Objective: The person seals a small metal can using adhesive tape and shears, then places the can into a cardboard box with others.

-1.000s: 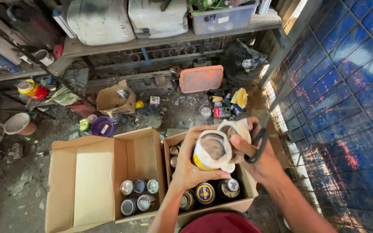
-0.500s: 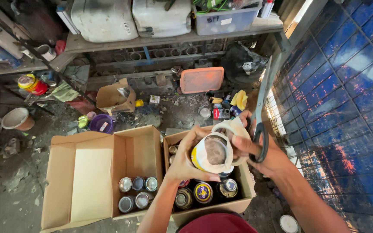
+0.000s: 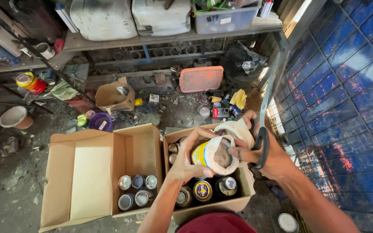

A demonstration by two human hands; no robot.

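The left hand (image 3: 186,166) has its grip closed around the side of a yellow-and-blue labelled metal can (image 3: 208,153), which is held tilted above the right-hand brown cardboard box (image 3: 243,183). A cream-coloured cloth rag (image 3: 234,133) is wrapped over the can's upper end. The right hand (image 3: 262,151) presses thumb and fingers against that rag-covered end, its grip closed on the cloth, and a pair of long black-handled scissors (image 3: 264,116) hangs from the same hand, blades pointing up and away.

Directly beneath the held can, the right-hand box contains several upright round tins (image 3: 203,190). To the left of the left hand, a second open brown cardboard box (image 3: 87,172) holds a cluster of silver-lidded tins (image 3: 137,190) in its near corner. Beyond both hands, an orange rectangular plastic lid (image 3: 200,78) rests on the littered floor.
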